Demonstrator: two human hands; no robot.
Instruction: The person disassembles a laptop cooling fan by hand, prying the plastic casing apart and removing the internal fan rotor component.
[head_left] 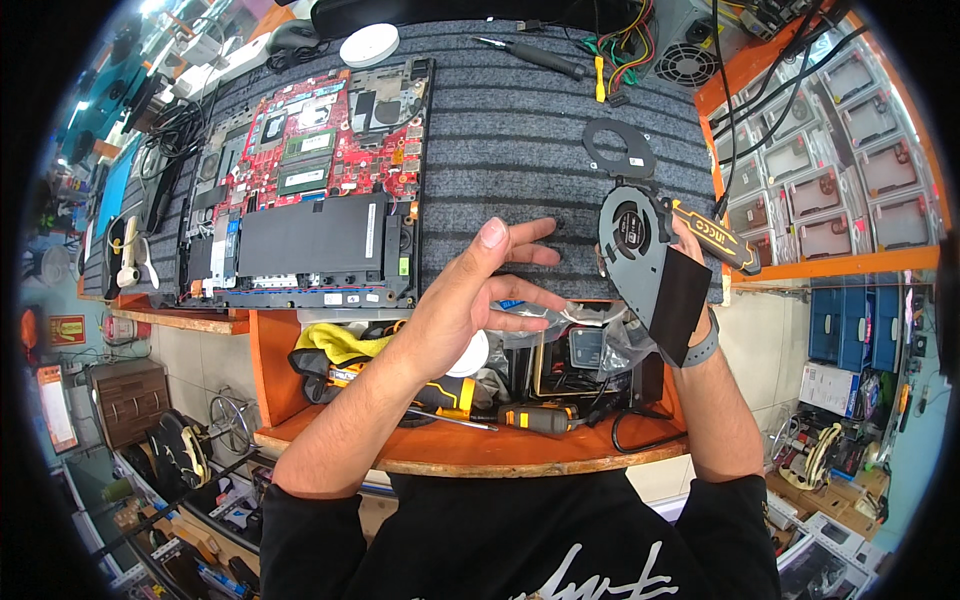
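Left hand [462, 288]: open, fingers spread, just right of laptop's near right corner.
Right hand [688, 243]: gripping fan, partly hidden behind it; well right of laptop; gray watch [706, 340] on wrist.
Fan [632, 262]: gray housing, black strip along near end; in right hand, well right of laptop.
Yellow-black tool [715, 238]: across right hand's fingers, right of laptop; cannot tell if gripped.
Dark ring plate [640, 160]: right of laptop, at fan's far end; cannot tell if joined.
Laptop [300, 190]: opened up, red board and black battery exposed, on striped mat [490, 150] over bench [205, 318].
White disc [370, 45]: just past laptop's far edge.
Screwdriver [545, 60]: lying right of laptop, about level with its far edge.
Colored wires [630, 55]: farther right of laptop, past screwdriver.
Yellow cloth [340, 345]: below laptop's near edge, on shelf.
Clear drawers [800, 195]: far right of laptop, stacked.
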